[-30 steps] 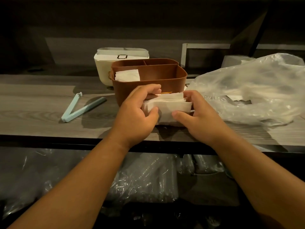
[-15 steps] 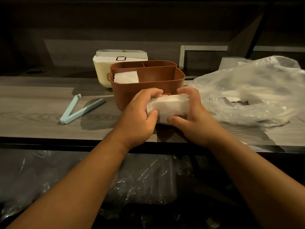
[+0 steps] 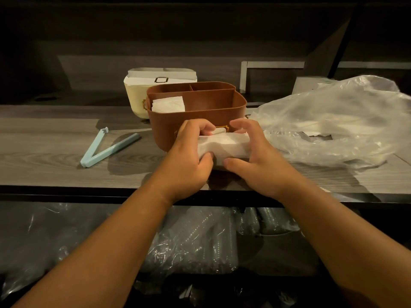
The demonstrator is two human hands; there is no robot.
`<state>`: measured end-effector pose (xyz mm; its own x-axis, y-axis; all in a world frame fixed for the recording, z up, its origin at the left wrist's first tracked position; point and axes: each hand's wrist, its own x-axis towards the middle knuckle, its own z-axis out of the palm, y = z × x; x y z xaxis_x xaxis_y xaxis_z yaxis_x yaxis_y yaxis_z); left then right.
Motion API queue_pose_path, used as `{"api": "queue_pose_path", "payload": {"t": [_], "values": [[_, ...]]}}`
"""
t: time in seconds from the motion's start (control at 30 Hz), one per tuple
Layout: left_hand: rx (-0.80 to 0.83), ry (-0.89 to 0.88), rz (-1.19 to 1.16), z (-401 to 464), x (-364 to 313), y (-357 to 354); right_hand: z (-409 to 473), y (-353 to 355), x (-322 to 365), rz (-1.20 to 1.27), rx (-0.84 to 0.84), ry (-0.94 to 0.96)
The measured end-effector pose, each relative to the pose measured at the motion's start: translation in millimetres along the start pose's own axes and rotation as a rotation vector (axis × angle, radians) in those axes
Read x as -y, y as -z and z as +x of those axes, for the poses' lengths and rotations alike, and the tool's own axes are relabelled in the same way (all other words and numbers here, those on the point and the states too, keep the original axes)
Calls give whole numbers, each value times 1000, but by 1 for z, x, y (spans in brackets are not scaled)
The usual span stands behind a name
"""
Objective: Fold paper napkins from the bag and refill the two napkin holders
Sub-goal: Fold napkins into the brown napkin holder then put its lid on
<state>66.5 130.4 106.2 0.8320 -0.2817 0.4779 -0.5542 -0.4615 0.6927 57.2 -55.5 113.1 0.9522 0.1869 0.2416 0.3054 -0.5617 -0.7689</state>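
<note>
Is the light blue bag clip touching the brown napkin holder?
Apart. The head view shows bare wooden counter between the bag clip and the brown napkin holder.

No text, number or brand can be read anywhere. The white holder (image 3: 142, 96) has a small gold frame emblem on its front, but it is blank. The brown holder (image 3: 200, 116) shows part of a similar gold outline behind the fingers, and no letters are visible in it.
</note>
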Motion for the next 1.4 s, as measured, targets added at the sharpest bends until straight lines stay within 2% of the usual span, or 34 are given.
{"api": "queue_pose_path", "payload": {"t": [0.2, 0.33, 0.53, 0.77, 0.93, 1.1, 1.4], "values": [[-22, -11, 19, -1, 2, -1, 1, -1, -1, 40, 1, 15], [-30, -1, 18, 0, 4, -2, 1, 2, -4, 108, -52, 3], [-78, 1, -27, 0, 2, 0, 1, 3, -4, 57, -133, 45], [16, 50, -13, 0, 0, 1, 1, 4, -5, 59, -117, 0], [-91, 18, -86, -2, -2, 3, 0, 4, -3, 126, -158, 50], [32, 67, -53, 1, 3, 3, -1, 5, -1, 62, -92, 0], [0, 70, -9, -5, -2, 3, -1, 5, 2, 146, -50, -117]]}}
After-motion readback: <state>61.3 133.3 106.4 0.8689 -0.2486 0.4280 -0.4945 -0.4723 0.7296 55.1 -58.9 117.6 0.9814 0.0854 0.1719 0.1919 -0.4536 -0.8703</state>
